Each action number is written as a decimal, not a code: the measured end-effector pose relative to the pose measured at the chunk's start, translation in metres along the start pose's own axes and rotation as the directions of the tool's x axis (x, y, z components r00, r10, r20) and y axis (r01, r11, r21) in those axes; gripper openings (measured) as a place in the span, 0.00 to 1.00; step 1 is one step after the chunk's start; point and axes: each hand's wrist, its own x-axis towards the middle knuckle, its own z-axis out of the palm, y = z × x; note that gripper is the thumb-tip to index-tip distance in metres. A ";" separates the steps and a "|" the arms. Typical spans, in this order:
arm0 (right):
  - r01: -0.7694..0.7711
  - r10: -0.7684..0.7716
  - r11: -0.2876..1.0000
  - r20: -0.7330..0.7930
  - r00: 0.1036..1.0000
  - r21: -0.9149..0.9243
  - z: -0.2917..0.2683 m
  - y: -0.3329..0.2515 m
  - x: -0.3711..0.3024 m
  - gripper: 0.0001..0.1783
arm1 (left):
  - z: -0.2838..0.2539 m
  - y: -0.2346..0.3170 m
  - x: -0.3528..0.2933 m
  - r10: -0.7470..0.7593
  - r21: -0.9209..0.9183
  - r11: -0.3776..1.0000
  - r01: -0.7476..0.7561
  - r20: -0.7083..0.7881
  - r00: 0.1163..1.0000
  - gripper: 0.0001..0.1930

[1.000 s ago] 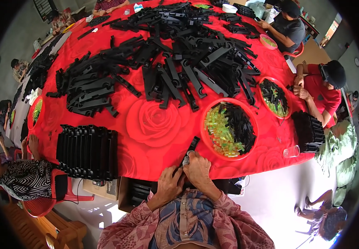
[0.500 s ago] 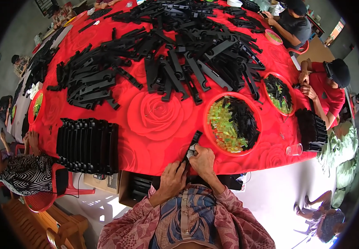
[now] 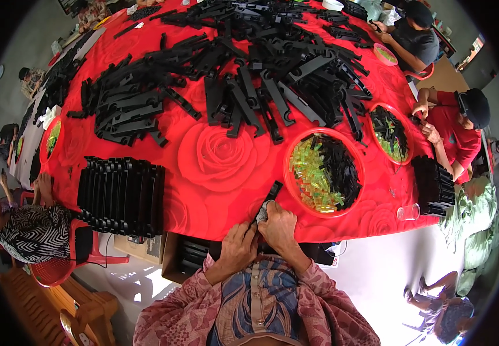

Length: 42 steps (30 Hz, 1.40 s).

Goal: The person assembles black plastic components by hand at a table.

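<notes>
At the table's near edge, a narrow black plastic part (image 3: pixel 273 191) slants up and away from between my hands. My left hand (image 3: pixel 235 249) grips its lower end with curled fingers. Higher up the same part, my right hand (image 3: pixel 279 227) is closed on it, the thumb side pressed against it. A pale grey wrap or scrap (image 3: pixel 261 214) shows at the right fingertips; which of these it is I cannot tell. The lower end of the part is hidden by my fingers. Just beyond my right hand stands an orange-red round basket (image 3: pixel 287 176) of small yellow-green and black pieces.
A neat stack of black parts (image 3: pixel 121 196) stands at left on the red rose-patterned cloth (image 3: pixel 220 158). Loose black parts (image 3: pixel 249 98) pile up across the middle. A clear cup (image 3: pixel 408 212) lies at right, near another basket (image 3: pixel 409 151). Co-workers sit around the table.
My right hand has shifted slightly down and left along the black part, closer to my left hand. Both hands keep their hold.
</notes>
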 end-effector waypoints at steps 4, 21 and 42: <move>0.003 -0.004 0.981 0.005 1.000 0.193 -0.005 0.002 0.002 0.12 | -0.004 0.002 0.004 -0.023 -0.028 0.999 0.023 0.017 1.000 0.22; -0.001 0.066 0.924 -0.157 0.985 0.383 -0.009 0.045 -0.023 0.07 | -0.049 -0.022 0.051 -0.087 -0.036 0.996 0.079 -0.482 0.872 0.25; 0.042 -0.009 0.971 -0.137 0.990 0.234 -0.008 0.042 -0.021 0.06 | -0.048 -0.029 0.063 -0.093 -0.119 0.992 0.028 -0.592 0.800 0.37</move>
